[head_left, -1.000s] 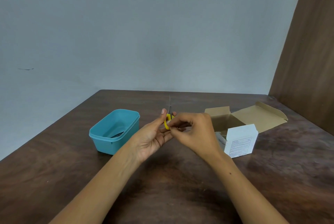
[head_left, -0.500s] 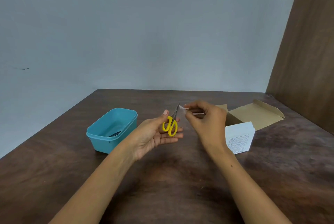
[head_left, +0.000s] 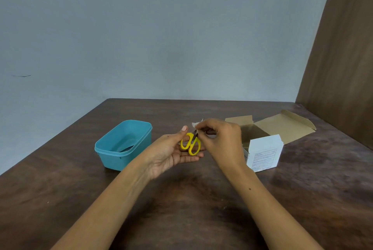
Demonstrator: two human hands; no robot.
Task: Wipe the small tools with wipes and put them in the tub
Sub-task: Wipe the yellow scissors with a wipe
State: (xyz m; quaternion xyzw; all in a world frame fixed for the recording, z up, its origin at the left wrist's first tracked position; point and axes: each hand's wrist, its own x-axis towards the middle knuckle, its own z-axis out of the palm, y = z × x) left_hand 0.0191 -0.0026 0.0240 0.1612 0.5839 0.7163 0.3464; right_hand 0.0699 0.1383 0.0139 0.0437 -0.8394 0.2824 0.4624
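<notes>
Dark, grainy wooden table (head_left: 181,219) up front. Just above it the left hand (head_left: 171,154) lies palm up, cradling tiny scissors (head_left: 191,143) with glossy yellow loop handles and thin metal blades. The right hand (head_left: 221,138) pinches a white wipe (head_left: 195,124) around the blades. Left of the scissors sits a smooth teal plastic tub (head_left: 113,151); right of them, an open cardboard box (head_left: 282,126).
</notes>
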